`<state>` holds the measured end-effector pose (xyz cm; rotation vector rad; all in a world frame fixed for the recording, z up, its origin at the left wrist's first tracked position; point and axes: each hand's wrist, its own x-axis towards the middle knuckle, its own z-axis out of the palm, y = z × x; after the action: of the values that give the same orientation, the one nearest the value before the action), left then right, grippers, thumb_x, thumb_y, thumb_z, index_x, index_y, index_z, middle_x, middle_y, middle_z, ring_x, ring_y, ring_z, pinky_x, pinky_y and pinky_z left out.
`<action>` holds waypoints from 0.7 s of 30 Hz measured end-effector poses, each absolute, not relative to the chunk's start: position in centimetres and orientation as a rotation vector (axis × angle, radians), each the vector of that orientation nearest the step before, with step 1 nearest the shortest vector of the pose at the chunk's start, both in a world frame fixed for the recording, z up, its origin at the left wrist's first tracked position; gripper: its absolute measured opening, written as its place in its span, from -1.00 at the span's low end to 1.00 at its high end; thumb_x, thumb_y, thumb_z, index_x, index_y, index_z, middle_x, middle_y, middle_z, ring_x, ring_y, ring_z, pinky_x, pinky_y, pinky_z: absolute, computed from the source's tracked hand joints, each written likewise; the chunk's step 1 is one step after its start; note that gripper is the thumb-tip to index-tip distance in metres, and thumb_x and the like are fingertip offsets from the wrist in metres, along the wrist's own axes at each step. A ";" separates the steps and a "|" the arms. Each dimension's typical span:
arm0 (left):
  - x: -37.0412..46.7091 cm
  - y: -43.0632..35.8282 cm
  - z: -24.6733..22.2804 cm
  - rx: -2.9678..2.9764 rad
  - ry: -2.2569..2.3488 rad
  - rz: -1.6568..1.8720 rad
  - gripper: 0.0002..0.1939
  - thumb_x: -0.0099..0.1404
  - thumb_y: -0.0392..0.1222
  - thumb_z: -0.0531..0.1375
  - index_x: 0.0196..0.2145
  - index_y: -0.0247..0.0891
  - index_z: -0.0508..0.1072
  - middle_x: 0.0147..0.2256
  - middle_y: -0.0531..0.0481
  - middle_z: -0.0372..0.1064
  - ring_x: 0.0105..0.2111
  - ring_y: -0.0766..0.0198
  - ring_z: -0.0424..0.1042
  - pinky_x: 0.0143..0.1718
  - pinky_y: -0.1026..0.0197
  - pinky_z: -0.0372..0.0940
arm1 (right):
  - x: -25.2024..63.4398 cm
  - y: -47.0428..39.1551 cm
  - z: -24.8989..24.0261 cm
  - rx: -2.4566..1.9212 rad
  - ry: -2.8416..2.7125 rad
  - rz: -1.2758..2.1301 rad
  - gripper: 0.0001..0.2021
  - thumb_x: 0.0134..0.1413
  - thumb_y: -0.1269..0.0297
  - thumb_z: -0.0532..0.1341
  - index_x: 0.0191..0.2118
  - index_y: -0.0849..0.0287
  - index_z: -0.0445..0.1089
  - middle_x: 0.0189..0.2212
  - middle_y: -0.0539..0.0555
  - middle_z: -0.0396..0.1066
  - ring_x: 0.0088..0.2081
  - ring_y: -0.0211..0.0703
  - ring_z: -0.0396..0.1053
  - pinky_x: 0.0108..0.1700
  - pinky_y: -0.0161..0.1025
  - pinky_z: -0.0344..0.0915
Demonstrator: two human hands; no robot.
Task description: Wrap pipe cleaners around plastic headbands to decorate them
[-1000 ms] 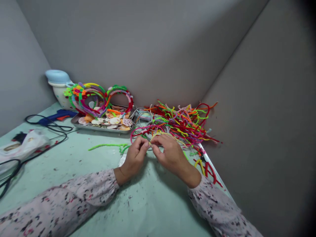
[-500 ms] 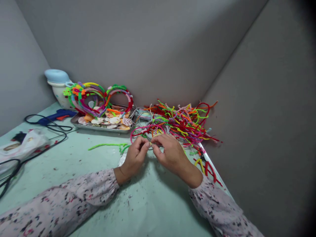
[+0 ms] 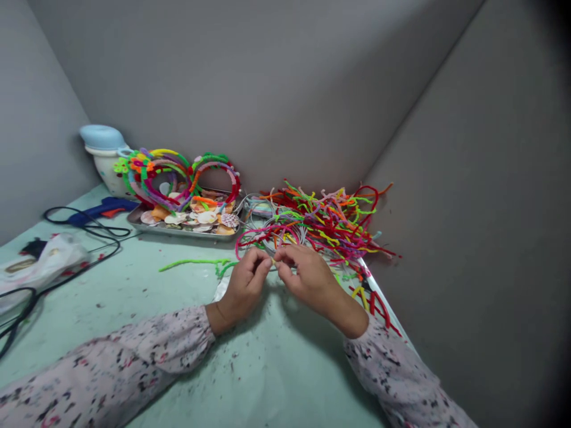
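My left hand [image 3: 243, 282] and my right hand [image 3: 307, 279] meet fingertip to fingertip over the middle of the table. Between them both pinch a thin yellow pipe cleaner [image 3: 273, 261]; only a short bit shows, and my fingers hide the rest. Just left of my left hand lies a green pipe cleaner [image 3: 191, 261], with a crumpled shiny white scrap [image 3: 220, 288] close by. Behind my hands are loops of grey wire [image 3: 265, 238] and a tangled heap of coloured pipe cleaners [image 3: 330, 223].
A metal tray [image 3: 187, 236] holds shells [image 3: 207, 218], with pipe-cleaner-wrapped headbands [image 3: 218, 160] standing on it. Further left are a lidded white container [image 3: 109, 169], a blue glue gun [image 3: 96, 211], black cable [image 3: 82, 279] and a plastic bag [image 3: 49, 267]. Grey walls enclose the back and right.
My right hand has shifted very slightly to the right, still pinching the yellow pipe cleaner. My left hand is nearly still.
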<state>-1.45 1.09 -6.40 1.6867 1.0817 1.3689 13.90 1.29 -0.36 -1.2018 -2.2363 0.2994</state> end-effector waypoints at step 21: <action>-1.4 0.9 -6.2 1.729 1.075 1.366 -0.83 0.36 -0.15 0.04 -0.36 -0.26 0.28 -0.43 0.06 0.22 -0.43 0.31 0.20 -0.40 0.26 0.10 | 14.5 1.5 0.4 -1.313 -2.158 0.702 -0.87 0.11 0.36 0.13 -0.34 0.15 0.43 -0.42 -0.02 0.44 -0.39 -0.28 0.30 -0.36 -0.33 0.11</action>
<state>-1.43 0.93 -6.17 1.7294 1.0755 1.3656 14.55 1.49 0.38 -1.3134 -2.1578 0.7020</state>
